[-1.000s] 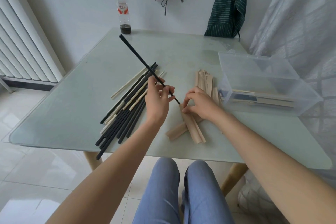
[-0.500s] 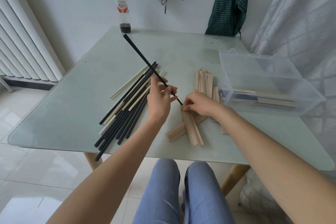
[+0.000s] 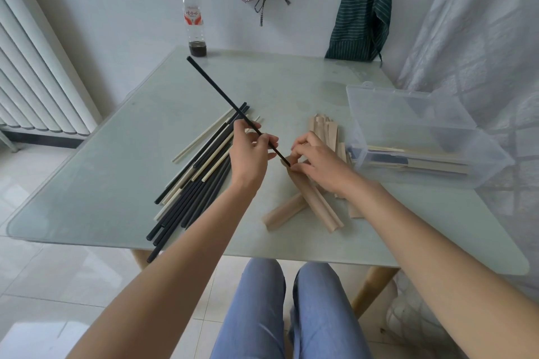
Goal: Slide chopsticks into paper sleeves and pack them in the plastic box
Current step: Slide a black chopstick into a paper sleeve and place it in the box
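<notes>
Few sleeved pairs (image 3: 420, 161) sit in the plastic box (image 3: 437, 137) so far; left fingers (image 3: 264, 144) pinch a black chopstick (image 3: 233, 105), right fingers (image 3: 300, 148) hold a paper sleeve (image 3: 315, 201) open on the bench (image 3: 116, 178), loose pile (image 3: 198, 181) still waiting.

Head view: you look forward and down, close over the table (image 3: 122, 154).
Facing: toward the wall behind the table.

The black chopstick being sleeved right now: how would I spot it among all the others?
Start at the glass table and find the left hand. It pinches one black chopstick, tip at a paper sleeve. Unlike the pile, it slants up off the table.
</notes>
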Demonstrator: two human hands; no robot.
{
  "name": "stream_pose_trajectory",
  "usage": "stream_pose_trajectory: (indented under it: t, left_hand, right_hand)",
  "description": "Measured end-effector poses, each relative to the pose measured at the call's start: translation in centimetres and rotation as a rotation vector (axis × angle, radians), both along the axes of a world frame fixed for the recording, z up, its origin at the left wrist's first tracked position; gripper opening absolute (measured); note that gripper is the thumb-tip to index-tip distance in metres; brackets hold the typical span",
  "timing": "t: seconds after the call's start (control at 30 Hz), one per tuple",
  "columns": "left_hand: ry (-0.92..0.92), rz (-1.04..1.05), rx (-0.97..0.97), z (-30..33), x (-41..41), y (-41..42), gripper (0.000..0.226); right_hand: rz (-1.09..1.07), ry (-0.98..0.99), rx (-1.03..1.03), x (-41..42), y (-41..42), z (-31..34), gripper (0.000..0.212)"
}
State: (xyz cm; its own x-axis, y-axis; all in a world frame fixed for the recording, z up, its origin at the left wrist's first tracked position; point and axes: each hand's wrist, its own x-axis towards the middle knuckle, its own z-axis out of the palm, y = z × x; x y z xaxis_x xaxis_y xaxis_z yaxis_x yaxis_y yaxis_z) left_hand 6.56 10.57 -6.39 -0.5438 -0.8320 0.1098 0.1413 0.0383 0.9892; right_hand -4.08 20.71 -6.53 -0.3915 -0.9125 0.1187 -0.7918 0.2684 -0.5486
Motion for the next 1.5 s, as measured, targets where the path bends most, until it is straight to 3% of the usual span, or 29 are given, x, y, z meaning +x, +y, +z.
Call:
stream_pose_trajectory:
  t: [0.27, 0.57, 0.73, 1.1, 1.5]
  left_hand:
    - [-0.100, -0.038, 0.081, 1.6, -0.2, -0.9, 0.021]
    - [-0.098, -0.039, 0.220, 1.4, -0.5, -1.0, 0.022]
    - [-0.038, -0.049, 0.202, 1.5, -0.3, -1.0, 0.020]
    - [0.134, -0.101, 0.065, 1.9, 0.2, -0.3, 0.018]
    - [0.124, -0.186, 0.029, 1.7, 0.5, 0.1, 0.022]
  right_hand:
    - [0.037, 0.012, -0.006, 0.4, 0.2, 0.9, 0.007]
    - [-0.060, -0.252, -0.056, 1.1, 0.1, 1.3, 0.007]
    - [-0.121, -0.443, -0.144, 0.8, 0.3, 1.6, 0.024]
    - [-0.180, -0.711, -0.275, 0.3, 0.3, 1.3, 0.020]
    - [-0.226, -0.842, -0.310, 1.3, 0.4, 1.8, 0.017]
